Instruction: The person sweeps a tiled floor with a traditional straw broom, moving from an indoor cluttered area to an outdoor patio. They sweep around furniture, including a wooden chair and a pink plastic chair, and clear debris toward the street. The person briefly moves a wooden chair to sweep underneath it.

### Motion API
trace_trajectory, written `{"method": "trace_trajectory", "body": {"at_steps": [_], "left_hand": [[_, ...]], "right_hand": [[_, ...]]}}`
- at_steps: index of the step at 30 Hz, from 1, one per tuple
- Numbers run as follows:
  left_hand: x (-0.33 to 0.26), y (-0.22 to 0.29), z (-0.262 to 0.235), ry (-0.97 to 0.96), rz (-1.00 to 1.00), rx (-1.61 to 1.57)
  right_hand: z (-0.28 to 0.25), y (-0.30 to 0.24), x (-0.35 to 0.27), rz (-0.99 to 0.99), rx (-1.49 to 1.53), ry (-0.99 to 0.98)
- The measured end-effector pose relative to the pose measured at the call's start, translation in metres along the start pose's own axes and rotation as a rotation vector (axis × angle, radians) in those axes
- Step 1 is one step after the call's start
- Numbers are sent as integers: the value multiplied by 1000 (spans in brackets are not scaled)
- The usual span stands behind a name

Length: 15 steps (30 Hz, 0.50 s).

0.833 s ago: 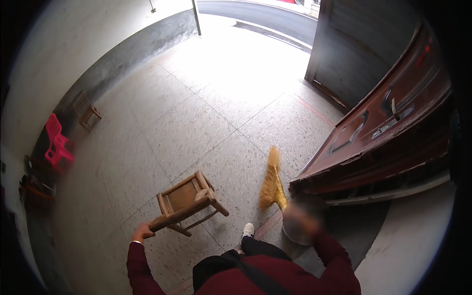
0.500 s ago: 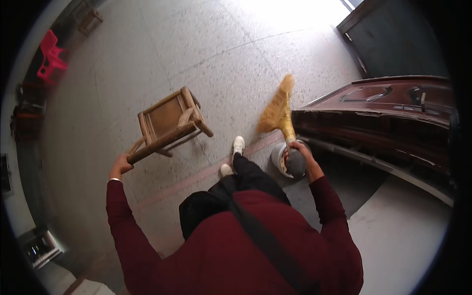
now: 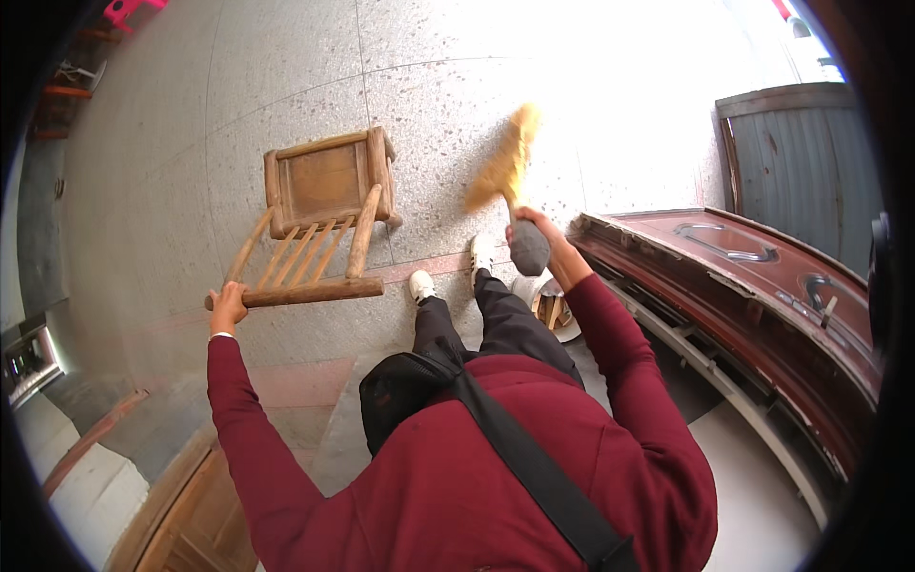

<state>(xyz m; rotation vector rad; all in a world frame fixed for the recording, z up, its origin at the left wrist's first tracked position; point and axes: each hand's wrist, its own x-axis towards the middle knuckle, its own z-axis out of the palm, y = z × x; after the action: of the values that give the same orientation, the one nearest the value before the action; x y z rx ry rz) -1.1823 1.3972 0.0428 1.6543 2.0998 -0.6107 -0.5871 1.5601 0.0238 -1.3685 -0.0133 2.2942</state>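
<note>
1. The low brown wooden chair with a slatted back (image 3: 324,181) is ahead and to the person's left, backrest nearest the body; whether its legs touch the speckled grey floor (image 3: 286,95) cannot be told. Held by one end of the top rail, it could twist, so a firm wrist seems wise.
2. The golden straw broom with a grey-wrapped butt (image 3: 503,172) is ahead of the right shoe, its head blurred. Best to angle it clear of the chair and of the dark red panelled door (image 3: 734,250).
3. The left hand (image 3: 229,307) reaches forward and outward, arm nearly straight, fingers clamped on the rail's left end.
4. The right hand (image 3: 541,234) extends forward, elbow bent, fingers wrapped round the broom's handle, above a round whitish bucket (image 3: 522,287).
</note>
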Motion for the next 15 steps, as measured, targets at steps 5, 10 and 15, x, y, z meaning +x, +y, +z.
{"method": "trace_trajectory", "body": {"at_steps": [5, 10, 15], "left_hand": [[-11, 10, 33, -15, -108, 82], [-28, 35, 36, 86, -188, 34], [-40, 105, 27, 147, -234, -44]], "right_hand": [[12, -44, -8, -56, 144, -95], [-14, -63, -41, -75, -88, 59], [-34, -63, -27, 25, -137, 182]]}}
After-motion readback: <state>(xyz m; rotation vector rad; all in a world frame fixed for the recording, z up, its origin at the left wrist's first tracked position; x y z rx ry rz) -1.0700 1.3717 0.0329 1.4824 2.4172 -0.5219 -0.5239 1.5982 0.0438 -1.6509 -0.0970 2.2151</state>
